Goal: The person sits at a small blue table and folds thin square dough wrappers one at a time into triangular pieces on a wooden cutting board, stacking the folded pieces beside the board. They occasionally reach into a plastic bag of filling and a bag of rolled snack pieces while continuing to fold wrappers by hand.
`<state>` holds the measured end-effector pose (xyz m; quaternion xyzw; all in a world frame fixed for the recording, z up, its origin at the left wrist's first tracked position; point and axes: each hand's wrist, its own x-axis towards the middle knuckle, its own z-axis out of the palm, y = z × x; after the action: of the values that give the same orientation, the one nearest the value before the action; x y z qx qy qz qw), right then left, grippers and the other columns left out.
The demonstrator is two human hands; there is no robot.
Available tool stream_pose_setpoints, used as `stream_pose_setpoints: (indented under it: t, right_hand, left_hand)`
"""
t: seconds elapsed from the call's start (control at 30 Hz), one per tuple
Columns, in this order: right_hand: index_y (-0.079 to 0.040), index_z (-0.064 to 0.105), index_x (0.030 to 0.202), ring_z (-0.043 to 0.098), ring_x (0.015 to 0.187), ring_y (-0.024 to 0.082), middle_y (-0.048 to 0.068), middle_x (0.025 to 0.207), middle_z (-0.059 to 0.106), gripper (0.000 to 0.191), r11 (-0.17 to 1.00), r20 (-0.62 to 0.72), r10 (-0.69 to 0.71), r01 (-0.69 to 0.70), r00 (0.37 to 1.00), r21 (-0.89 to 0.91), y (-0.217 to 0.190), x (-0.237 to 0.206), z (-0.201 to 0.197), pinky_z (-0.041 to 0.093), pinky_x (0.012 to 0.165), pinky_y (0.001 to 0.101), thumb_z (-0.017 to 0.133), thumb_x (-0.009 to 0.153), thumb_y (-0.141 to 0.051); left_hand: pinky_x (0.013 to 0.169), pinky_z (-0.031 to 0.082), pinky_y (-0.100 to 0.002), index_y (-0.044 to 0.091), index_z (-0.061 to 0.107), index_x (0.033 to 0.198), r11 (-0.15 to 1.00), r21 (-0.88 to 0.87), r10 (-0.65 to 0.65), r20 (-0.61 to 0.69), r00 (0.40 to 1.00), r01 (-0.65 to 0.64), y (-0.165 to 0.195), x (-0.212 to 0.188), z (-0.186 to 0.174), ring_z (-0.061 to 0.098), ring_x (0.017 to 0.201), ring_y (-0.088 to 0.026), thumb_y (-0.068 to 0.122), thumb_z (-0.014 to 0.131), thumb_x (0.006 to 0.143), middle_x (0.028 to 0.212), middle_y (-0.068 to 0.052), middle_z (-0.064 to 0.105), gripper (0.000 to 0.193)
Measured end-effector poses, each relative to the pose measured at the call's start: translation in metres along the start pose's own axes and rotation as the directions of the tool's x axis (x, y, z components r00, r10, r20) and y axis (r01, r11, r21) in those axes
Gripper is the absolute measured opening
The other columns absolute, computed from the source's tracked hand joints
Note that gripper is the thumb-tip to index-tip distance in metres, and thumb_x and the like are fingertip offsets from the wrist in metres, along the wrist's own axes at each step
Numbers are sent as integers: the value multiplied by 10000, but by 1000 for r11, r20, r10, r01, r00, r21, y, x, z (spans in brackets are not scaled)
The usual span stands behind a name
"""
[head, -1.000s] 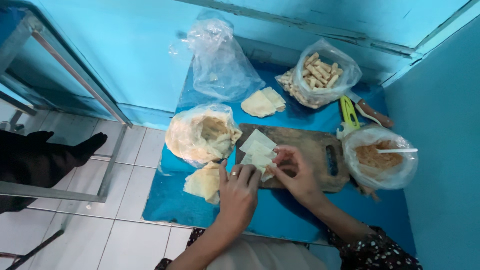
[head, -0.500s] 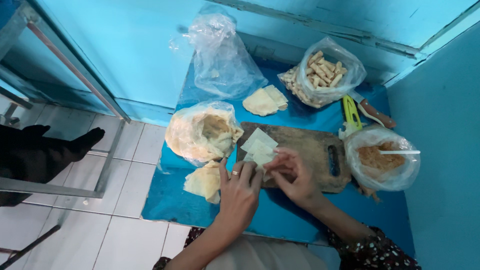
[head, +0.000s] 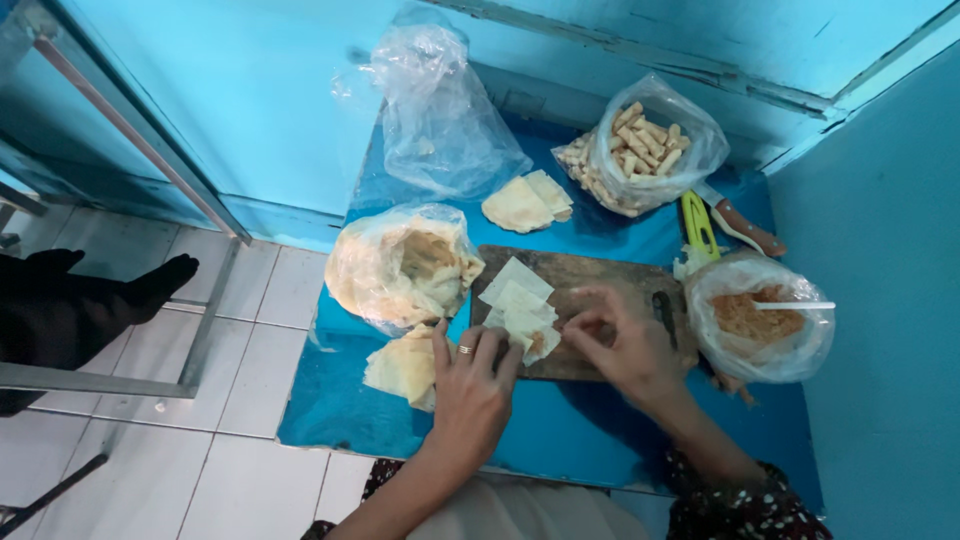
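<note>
1. The left hand (head: 470, 385) and right hand (head: 625, 345) stay at the frame's centre, fingers pinching a pale wrapper sheet (head: 520, 315) on the wooden board (head: 600, 275); folding continues.
2. Right of centre: filling bag (head: 760, 320).
3. Upper right: bag of rolls (head: 640, 145) on the blue worktop (head: 560, 430).

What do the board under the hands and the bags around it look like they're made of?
The cutting board looks like dark, worn wood: matte brown, with a handle slot. The bags look like thin clear plastic: crinkled, glossy and see-through. The pale squares on the board seem to be thin dough sheets, though that's less sure.
</note>
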<state>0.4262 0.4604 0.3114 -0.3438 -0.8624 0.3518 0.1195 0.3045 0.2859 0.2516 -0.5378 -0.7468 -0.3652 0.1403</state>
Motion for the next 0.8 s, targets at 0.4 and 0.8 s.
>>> stream_pose_setpoints:
  t: [0.4, 0.8]
  right_hand:
    - [-92, 517, 1342, 658, 790, 93, 31, 911, 673, 523, 921, 63, -86, 55, 994, 387, 28, 0, 28, 553, 692, 267, 733, 875, 2]
    - [-52, 496, 1354, 733, 1058, 178, 68, 1033, 696, 507, 834, 0, -248, 213, 969, 509, 28, -3, 37, 603, 904, 319, 699, 900, 44]
  left_hand:
    - [1103, 305, -669, 59, 699, 1069, 1000, 14, 12, 3, 1000, -13, 2, 2, -3, 569, 1130, -281, 113, 623, 822, 1113, -89, 592, 265]
    - [1095, 308, -681, 50, 696, 1067, 1000, 6, 28, -12, 1000, -28, 2, 4, -5, 560, 1114, -293, 119, 630, 825, 1084, -99, 581, 260]
